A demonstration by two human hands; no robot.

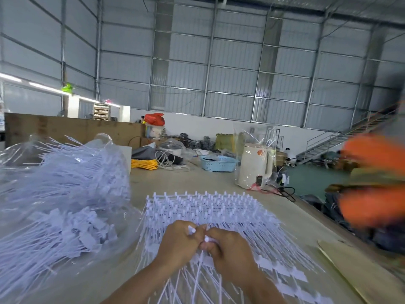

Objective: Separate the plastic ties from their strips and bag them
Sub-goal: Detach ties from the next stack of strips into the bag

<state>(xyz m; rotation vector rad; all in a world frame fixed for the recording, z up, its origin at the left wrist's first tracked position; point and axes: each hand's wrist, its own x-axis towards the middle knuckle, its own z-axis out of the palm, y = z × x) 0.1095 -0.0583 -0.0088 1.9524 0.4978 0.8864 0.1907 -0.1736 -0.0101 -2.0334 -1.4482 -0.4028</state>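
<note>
Head view: left hand (178, 242) and right hand (228, 249) pinch one white plastic tie (200, 238); a hard yank could scatter the stacked white tie strips (203, 207).

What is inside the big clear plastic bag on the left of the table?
The clear plastic bag holds a heap of loose white ties, tails pointing many ways. What lies beneath the heap, at the bag's bottom, is covered.

No legible text anywhere.

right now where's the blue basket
In the head view the blue basket sits far back on the table, just left of the bagged cream kettle and right of the yellow cord.
</note>
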